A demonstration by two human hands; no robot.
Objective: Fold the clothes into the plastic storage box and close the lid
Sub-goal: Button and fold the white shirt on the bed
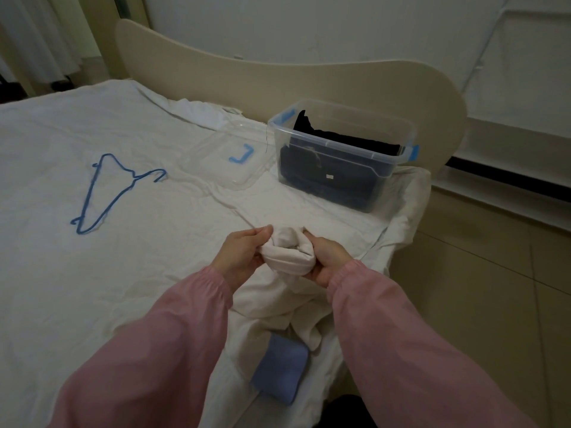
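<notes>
A cream garment [289, 256] is bunched between my hands above the bed, its loose end trailing down toward me. My left hand [242, 253] pinches its left side and my right hand [327, 261] grips its right side. The clear plastic storage box [343, 135] with blue latches stands open at the bed's far right corner, with dark folded clothes [333, 174] inside. Its clear lid [222, 156] lies flat on the bed to the left of the box. A folded blue cloth [282, 370] lies near the bed's front edge.
A blue wire hanger [108, 193] lies on the white sheet [61, 273] at the left. A white garment [200, 114] is heaped by the cream headboard [278, 78]. Tiled floor [494, 304] runs along the right of the bed.
</notes>
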